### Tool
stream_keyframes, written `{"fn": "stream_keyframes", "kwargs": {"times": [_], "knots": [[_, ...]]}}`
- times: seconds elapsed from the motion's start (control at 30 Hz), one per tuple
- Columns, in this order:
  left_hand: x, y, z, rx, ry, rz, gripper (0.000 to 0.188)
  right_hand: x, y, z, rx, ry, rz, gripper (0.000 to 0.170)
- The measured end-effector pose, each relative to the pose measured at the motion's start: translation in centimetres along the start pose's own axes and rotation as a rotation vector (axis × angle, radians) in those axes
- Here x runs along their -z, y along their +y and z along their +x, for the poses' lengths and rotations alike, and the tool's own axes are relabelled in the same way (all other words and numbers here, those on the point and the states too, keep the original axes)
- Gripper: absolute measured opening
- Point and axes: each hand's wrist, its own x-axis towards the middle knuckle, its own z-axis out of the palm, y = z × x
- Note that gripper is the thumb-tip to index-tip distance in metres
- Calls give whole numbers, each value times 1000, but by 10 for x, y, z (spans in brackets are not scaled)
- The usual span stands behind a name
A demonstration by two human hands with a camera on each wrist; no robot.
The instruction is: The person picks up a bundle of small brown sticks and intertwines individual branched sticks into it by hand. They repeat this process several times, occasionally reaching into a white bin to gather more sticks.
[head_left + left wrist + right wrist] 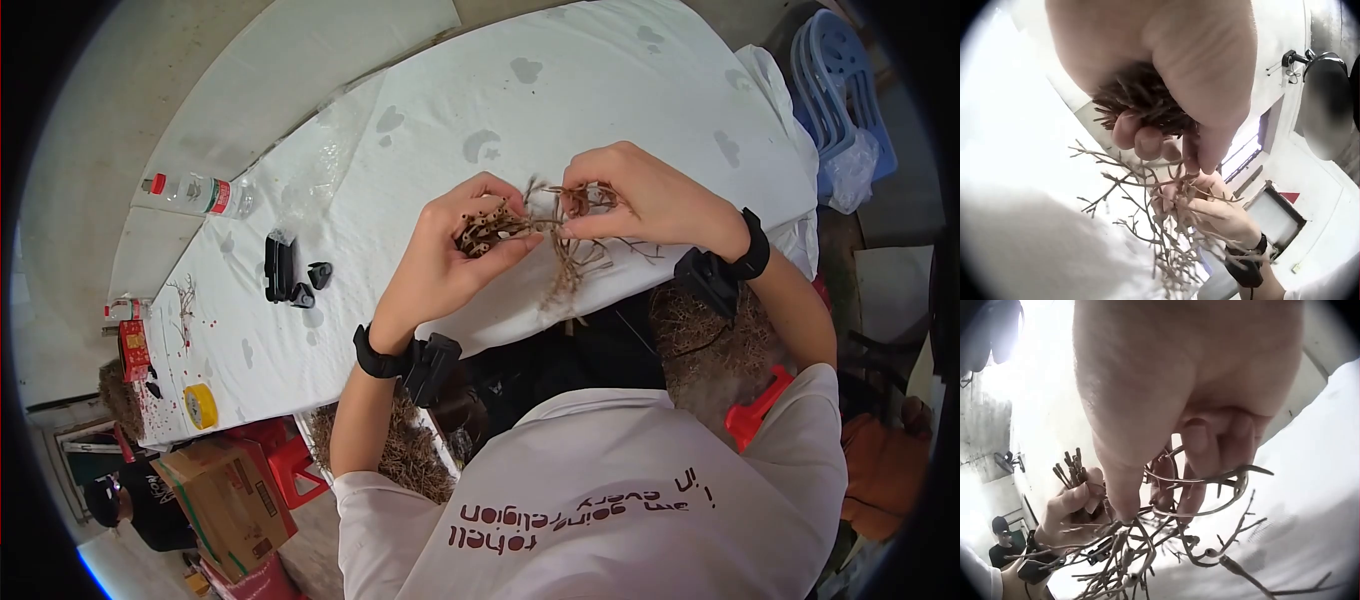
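My left hand [428,262] grips a thick bundle of short, dry brown stems [482,228], their cut ends facing out of the fist. In the left wrist view the other ends of the bundle [1141,103] poke out below the palm. My right hand [660,200] is close beside it over the table's near edge, its thumb and fingers pinching thin branched twigs [1141,553]. Those forked twigs [1154,206] spread and hang down between the two hands. The left thumb and fingertip meet at their upper part. One curved stem [1225,503] loops past the right fingers.
On the white tablecloth [600,90] lie a water bottle [222,197], a black case [279,268] and yellow tape [200,406]. Piles of dried branches [715,335] stand below the near edge. Blue stools [840,85] are at right; a cardboard box [225,505] and another person [155,510] at lower left.
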Motion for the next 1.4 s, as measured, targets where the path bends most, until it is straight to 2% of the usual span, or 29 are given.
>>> {"fn": "stream_keyframes", "kwargs": {"times": [0.07,0.17,0.3,0.5,0.6,0.7,0.87,0.97,1.0,1.03,1.1,1.17,1.23,1.3,1.4], "knots": [[-2,3,0,-5,10,-63,15,-6,7,1,121,168,-118,30],[-1,11,1,234,-3,-119,14,-2,-5,-2,16,120,-125,32],[-3,15,3,285,-37,-147,16,1,-15,2,-63,52,-100,35],[-18,3,5,226,54,-185,17,-4,-20,0,-111,71,-129,33],[-18,-2,8,215,79,-223,17,-9,-15,-1,-23,104,-321,32],[-8,2,9,471,26,-205,16,-7,-19,-5,-72,83,-307,32],[-17,0,4,441,-72,-358,15,-4,-29,-2,-204,-18,-233,35],[-25,0,4,329,90,-212,17,-12,-18,-3,-115,48,-206,34],[-26,0,5,328,89,-214,17,-12,-16,-3,-71,82,-194,33],[-26,2,5,256,119,-209,17,-10,-16,-3,-73,82,-194,33],[-25,5,5,110,178,-195,18,0,-26,1,-155,-44,-94,33],[-24,0,2,130,138,-189,18,2,-28,2,-197,-109,-44,33],[-22,-5,-2,168,57,-175,19,1,-27,3,-176,-80,-46,34],[-19,-5,-2,185,46,-154,19,0,-25,3,-166,-64,-47,34],[-15,-1,-1,218,25,-114,19,2,-21,4,-102,56,-57,35]]}}
